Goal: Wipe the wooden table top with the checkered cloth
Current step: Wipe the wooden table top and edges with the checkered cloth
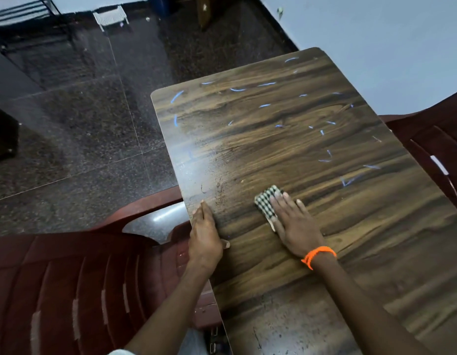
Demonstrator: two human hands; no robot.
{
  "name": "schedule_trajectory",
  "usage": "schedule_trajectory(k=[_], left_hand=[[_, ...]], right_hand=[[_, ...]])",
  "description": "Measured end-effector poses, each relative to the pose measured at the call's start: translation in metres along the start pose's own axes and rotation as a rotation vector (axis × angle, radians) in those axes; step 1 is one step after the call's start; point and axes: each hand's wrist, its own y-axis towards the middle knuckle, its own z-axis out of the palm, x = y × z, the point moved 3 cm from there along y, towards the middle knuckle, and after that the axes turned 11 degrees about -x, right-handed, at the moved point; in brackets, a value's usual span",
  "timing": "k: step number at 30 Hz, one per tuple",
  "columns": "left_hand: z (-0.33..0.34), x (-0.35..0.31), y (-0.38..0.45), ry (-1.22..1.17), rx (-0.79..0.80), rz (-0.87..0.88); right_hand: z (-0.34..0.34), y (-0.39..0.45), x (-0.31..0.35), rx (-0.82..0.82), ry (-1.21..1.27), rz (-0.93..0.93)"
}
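The wooden table top [311, 155] fills the middle and right of the view, dark brown with grain, with blue chalk-like marks across its far half and dark specks near its left side. The folded black-and-white checkered cloth [267, 201] lies flat on the table near the left front. My right hand [295, 224], with an orange thread on the wrist, presses flat on the cloth's near half, fingers spread. My left hand [205, 234] holds the table's left edge, thumb on top and fingers over the side.
A dark red plastic chair [68, 290] stands left of the table, close to its edge. Another red chair [437, 149] is at the right edge. A dark speckled tile floor [81, 129] lies beyond, and a pale wall [388, 42] runs behind the table.
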Motion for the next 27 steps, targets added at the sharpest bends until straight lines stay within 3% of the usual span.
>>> schedule_trajectory(k=[5, 10, 15, 18, 20, 23, 27], left_hand=[[0.011, -0.029, 0.004, 0.049, -0.063, 0.115], [0.030, -0.076, 0.017, 0.054, 0.013, 0.314], [0.055, -0.114, 0.033, 0.243, 0.156, 0.472], [0.062, -0.121, 0.039, 0.341, 0.179, 0.464], [0.066, -0.123, 0.040, 0.387, 0.174, 0.452], [0.071, -0.129, 0.041, 0.408, 0.116, 0.418], [0.073, -0.139, 0.039, 0.441, 0.086, 0.405]], right_hand=[[0.014, 0.014, 0.037, -0.067, 0.001, 0.081], [0.000, -0.058, 0.002, -0.067, 0.050, 0.048], [-0.014, -0.073, -0.083, -0.132, 0.055, 0.455], [-0.018, -0.031, -0.120, -0.187, 0.070, 0.705], [-0.020, 0.006, -0.125, -0.184, 0.079, 0.760], [-0.014, 0.043, -0.105, -0.178, 0.052, 0.611], [-0.005, 0.011, -0.078, -0.131, 0.039, 0.257]])
